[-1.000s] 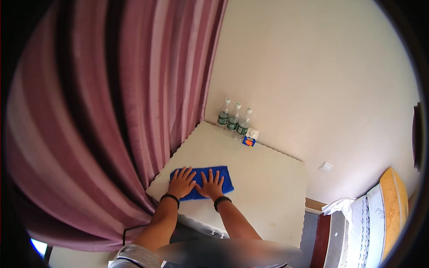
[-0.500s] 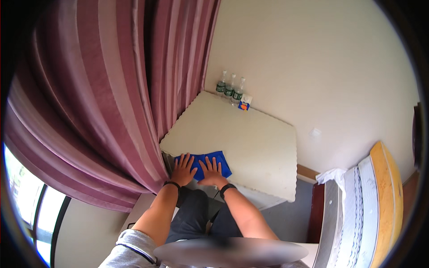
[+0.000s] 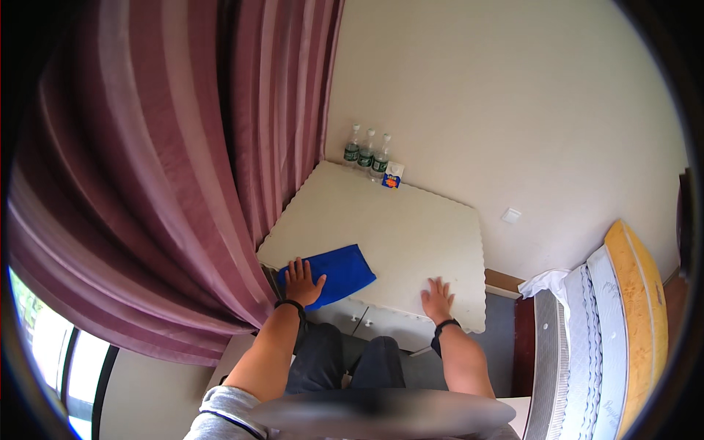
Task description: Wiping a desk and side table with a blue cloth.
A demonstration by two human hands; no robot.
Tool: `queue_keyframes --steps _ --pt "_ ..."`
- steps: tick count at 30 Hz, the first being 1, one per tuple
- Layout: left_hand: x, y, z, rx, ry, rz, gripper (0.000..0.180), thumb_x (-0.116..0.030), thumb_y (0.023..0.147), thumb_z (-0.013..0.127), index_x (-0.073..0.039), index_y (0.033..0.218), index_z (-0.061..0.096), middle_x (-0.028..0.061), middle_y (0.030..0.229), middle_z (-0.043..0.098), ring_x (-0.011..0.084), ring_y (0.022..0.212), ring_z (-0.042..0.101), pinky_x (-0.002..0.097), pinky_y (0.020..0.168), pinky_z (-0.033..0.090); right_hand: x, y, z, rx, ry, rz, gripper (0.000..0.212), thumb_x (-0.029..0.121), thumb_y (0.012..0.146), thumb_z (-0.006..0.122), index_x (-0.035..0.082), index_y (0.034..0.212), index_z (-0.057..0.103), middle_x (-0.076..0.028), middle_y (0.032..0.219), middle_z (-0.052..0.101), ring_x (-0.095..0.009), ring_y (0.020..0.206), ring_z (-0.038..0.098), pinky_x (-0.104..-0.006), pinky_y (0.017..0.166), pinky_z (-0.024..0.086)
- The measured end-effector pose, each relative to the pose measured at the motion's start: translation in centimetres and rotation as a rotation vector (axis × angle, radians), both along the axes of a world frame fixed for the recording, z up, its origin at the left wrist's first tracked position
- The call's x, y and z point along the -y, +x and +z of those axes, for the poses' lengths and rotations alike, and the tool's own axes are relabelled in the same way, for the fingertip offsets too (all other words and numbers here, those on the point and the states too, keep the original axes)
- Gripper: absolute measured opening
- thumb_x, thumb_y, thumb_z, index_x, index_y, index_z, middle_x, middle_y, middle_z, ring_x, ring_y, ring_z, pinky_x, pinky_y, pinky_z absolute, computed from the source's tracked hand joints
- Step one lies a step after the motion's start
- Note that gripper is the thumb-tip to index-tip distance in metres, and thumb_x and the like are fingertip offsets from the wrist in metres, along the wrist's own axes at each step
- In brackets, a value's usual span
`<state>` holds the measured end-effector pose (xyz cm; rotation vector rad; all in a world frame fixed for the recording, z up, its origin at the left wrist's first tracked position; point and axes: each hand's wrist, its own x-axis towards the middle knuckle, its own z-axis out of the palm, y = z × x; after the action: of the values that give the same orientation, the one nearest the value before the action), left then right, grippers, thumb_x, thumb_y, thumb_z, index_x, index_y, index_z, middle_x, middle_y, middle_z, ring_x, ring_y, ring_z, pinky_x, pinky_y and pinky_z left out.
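A blue cloth (image 3: 339,273) lies flat and folded at the near left edge of a pale table (image 3: 396,227) with a scalloped rim. My left hand (image 3: 301,282) rests on the cloth's left end, fingers spread and pointing away from me. Well to the right of the cloth, my right hand (image 3: 438,298) is at the near edge of the tabletop, its fingers apart and nothing in it. Each wrist wears a dark band.
Three clear bottles (image 3: 366,152) and a small blue-and-white box (image 3: 392,175) stand at the far corner against the wall. Striped mauve curtains (image 3: 183,147) hang along the left. Cabinet doors (image 3: 370,321) sit under the near edge. A mattress (image 3: 636,308) is at the right.
My right hand has come off the cloth and moved right along the near edge. My left hand stays on the cloth, whose right part now shows uncovered.
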<state>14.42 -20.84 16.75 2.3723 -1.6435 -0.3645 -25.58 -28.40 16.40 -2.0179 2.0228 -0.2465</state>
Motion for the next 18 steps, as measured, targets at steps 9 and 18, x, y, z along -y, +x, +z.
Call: queue_keyframes --steps 9,18 --pt "3.1 4.2 -0.1 0.146 -0.044 0.029 0.089 -0.068 0.094 0.042 -0.009 0.159 0.026 0.0143 0.167 0.014 0.0329 0.155 0.007 0.056 0.122 0.002 3.2 -1.1 -0.5 -0.153 -0.116 -0.036 0.065 0.054 0.099 0.04 0.025 0.156 0.031 -0.011 0.167 0.017 -0.037 0.154 0.011 -0.0674 0.118 0.005" --pt "7.3 11.3 -0.5 0.289 -0.107 0.047 0.084 -0.066 0.095 0.042 -0.009 0.156 0.031 0.0133 0.165 0.023 0.0309 0.153 0.016 0.0563 0.122 0.01 4.5 0.9 0.3 -0.193 -0.104 -0.125 0.064 0.053 0.099 0.039 0.025 0.157 0.032 -0.009 0.167 0.017 -0.039 0.154 0.01 -0.0664 0.119 0.004"
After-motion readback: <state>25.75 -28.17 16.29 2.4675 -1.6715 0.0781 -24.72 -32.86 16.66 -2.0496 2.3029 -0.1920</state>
